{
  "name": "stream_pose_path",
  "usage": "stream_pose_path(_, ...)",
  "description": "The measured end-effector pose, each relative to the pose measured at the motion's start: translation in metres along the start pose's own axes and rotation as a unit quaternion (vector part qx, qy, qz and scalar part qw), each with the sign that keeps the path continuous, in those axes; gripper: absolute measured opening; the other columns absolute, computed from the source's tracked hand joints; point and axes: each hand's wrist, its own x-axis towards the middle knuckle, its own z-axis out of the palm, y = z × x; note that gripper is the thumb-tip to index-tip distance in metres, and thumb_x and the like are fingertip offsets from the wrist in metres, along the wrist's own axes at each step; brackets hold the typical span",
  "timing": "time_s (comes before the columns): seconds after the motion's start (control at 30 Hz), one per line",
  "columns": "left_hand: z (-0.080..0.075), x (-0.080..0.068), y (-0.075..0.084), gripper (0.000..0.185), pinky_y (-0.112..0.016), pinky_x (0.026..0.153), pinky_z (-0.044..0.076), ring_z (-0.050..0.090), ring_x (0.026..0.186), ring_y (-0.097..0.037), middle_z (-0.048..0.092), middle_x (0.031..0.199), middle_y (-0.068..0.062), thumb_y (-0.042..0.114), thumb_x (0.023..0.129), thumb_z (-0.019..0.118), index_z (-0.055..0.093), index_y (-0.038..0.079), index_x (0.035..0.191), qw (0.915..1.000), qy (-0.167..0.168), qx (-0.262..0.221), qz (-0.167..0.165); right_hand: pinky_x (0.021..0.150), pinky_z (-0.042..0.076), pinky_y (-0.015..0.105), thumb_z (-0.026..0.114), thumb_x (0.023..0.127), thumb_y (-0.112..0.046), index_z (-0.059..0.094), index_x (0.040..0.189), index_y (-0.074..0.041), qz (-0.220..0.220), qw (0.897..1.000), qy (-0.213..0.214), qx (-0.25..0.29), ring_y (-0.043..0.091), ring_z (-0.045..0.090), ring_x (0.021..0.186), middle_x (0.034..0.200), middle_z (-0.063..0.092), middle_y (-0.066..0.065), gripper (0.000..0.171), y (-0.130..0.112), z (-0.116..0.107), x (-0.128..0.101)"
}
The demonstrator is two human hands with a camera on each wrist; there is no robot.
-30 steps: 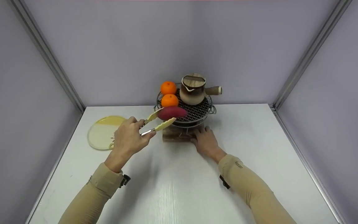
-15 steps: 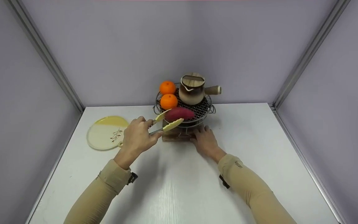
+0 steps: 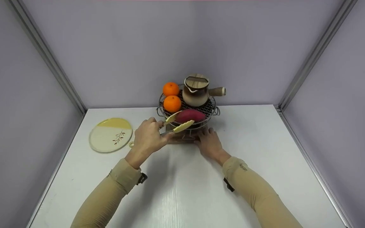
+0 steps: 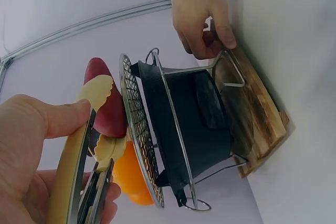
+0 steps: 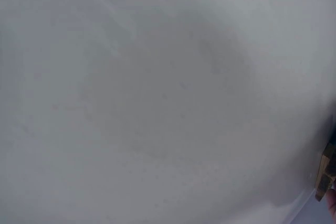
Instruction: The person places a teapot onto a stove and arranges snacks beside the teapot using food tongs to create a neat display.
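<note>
My left hand (image 3: 149, 136) holds a pair of metal tongs (image 4: 73, 166) with yellow scalloped tips. Between those tips is a red-purple sweet potato (image 3: 191, 116), right at the front of the round wire grill mesh (image 4: 137, 124). My right hand (image 3: 209, 144) grips the edge of the wooden base (image 4: 257, 103) under the small stove, thumb on one face of the wood. In the right wrist view only a fingertip and a corner of the base (image 5: 325, 174) show at the lower right.
Two oranges (image 3: 172, 104) sit on the mesh's left side, beside a lidded teapot (image 3: 196, 95) whose handle points right. Below the mesh is a black stove bowl (image 4: 184, 114) in a wire frame. A cream and yellow plate (image 3: 108, 137) lies left on the white table (image 3: 265, 142).
My left hand has moved right with the tongs, carrying the sweet potato from the mesh's left front toward its middle. The plate shows more fully now. My right hand has stayed put.
</note>
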Motion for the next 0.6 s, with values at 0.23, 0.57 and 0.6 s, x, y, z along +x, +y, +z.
stream_pose_path(0.23,0.005,0.008,0.005,0.05,-0.058,0.079,0.061,0.073,0.097,-0.038,0.074,0.105,-0.012,0.054,0.088,0.089,0.086,0.012,0.116,0.9999,-0.013,0.005,-0.005,0.1,0.055,0.06,0.066,0.113,-0.04,0.057,0.157,-0.005,-0.007,1.0,0.006,-0.012,0.043,0.057,0.121,0.154,0.059,0.024,0.056,0.001,0.001,-0.001)
stream_pose_path(0.57,0.01,0.019,0.018,0.044,-0.06,0.081,0.063,0.075,0.1,-0.041,0.077,0.106,-0.013,0.052,0.087,0.09,0.086,0.012,0.105,0.9998,-0.01,0.008,-0.012,0.105,0.053,0.06,0.066,0.113,-0.041,0.058,0.157,-0.008,0.008,1.0,-0.011,-0.01,0.043,0.058,0.125,0.154,0.059,0.023,0.055,0.0,0.0,0.001)
stream_pose_path(0.6,0.011,0.02,0.019,0.044,-0.06,0.081,0.063,0.075,0.099,-0.041,0.077,0.105,-0.013,0.052,0.087,0.09,0.086,0.012,0.104,0.9998,-0.01,0.009,-0.013,0.106,0.053,0.06,0.065,0.114,-0.041,0.057,0.158,-0.008,0.008,1.0,-0.014,-0.012,0.044,0.058,0.125,0.155,0.059,0.023,0.056,0.0,-0.001,0.001)
